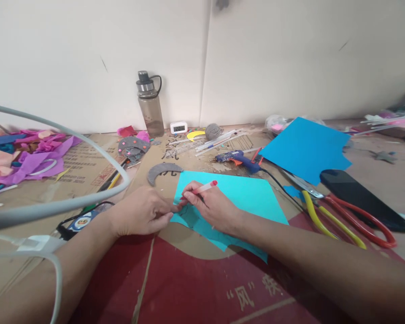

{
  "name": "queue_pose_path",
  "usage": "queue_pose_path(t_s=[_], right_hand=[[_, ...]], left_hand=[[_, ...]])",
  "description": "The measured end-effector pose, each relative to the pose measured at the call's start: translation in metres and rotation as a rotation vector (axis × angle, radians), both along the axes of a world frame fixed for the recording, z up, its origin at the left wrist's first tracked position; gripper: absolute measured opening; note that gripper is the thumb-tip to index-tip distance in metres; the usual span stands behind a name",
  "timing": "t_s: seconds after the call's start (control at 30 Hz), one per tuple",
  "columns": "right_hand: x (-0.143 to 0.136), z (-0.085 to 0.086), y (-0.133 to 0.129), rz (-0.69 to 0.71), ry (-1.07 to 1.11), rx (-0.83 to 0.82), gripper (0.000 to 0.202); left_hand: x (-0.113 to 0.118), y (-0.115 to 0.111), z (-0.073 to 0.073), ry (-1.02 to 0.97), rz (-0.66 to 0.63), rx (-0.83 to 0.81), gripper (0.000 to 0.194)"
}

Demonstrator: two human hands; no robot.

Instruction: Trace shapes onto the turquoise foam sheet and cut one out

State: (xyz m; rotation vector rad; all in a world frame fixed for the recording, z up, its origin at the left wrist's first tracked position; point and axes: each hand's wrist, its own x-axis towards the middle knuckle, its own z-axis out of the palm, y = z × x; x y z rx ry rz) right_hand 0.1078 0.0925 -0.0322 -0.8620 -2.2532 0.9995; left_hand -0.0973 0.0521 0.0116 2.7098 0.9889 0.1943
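Note:
A turquoise sheet (246, 193) lies on the cardboard in front of me, with thin dark lines near its left edge. My right hand (211, 204) is closed around a pen (207, 186) with a red end, its tip low over the left part of the sheet. My left hand (146, 211) rests at the sheet's left edge, index finger stretched toward the pen tip, the other fingers loosely curled. Nothing shows in it. Just beyond the left edge lies a grey crescent (164, 172).
Scissors (334, 216), a black phone-like object (361, 198), a blue sheet (307, 148) and a glue gun (239, 158) lie right. A bottle (150, 105) and white clock (178, 128) stand behind. Crepe scraps (40, 155) lie left; a grey tube (87, 198) arches across the left foreground.

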Motion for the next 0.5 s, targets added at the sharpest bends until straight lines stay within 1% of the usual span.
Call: queue_pose_path(t_s=[0.1, 0.27, 0.33, 0.4, 0.47, 0.5], right_hand=[[0.001, -0.001, 0.000, 0.008, 0.017, 0.010, 0.027], [0.002, -0.003, 0.000, 0.004, 0.011, 0.044, 0.027], [0.002, -0.003, -0.001, 0.004, 0.011, 0.074, 0.028], [0.003, -0.003, -0.001, 0.016, 0.021, 0.100, 0.030], [0.003, -0.004, 0.000, 0.030, 0.032, 0.119, 0.032], [0.003, -0.004, 0.000, 0.033, 0.034, 0.124, 0.033]], left_hand=[[0.000, 0.000, 0.001, -0.027, 0.003, -0.027, 0.022], [0.001, 0.000, 0.002, -0.143, 0.012, -0.061, 0.024], [0.002, -0.001, 0.002, -0.158, 0.068, -0.015, 0.026], [0.006, -0.005, 0.002, -0.144, 0.168, 0.072, 0.028], [0.012, -0.013, 0.001, -0.101, 0.259, 0.170, 0.028], [0.017, -0.018, 0.000, -0.069, 0.281, 0.213, 0.029]])
